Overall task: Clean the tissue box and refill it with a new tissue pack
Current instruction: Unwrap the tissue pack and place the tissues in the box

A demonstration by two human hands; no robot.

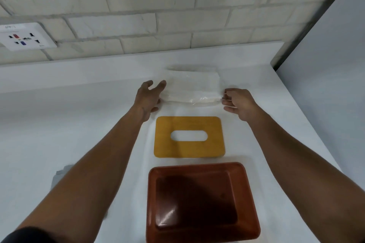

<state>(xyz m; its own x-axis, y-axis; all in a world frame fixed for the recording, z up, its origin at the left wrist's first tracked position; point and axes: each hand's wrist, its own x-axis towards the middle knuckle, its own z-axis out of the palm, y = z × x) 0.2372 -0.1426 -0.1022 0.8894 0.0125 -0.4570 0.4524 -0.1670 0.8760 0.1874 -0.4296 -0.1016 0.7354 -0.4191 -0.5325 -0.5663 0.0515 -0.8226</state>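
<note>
Noticing first a wall socket (27, 37) far out to the left of the left hand (149, 97), and a grey cloth (59, 175) peeking from under that forearm, well back from the hand toward the body. Holding the left hand spread and relaxed, fingertips touching the left end of the tissue pack (192, 87) without closing on it. Finding the pack lying flat on the white table (79, 124), right between the two hands. Judging it as light and soft, squashing easily, and the clear wrapper as probably slippery. So better taking hold at the two short ends and pressing inward gently. Seeing the yellow lid (189, 122) just below the hands, nearer the body, and the brown box (201, 201) lying open closer still. Needing to lift the pack over the lid on the way to the box. Curling the right hand (239, 103) at the right end of the pack, seemingly pinching the wrapper edge.
</note>
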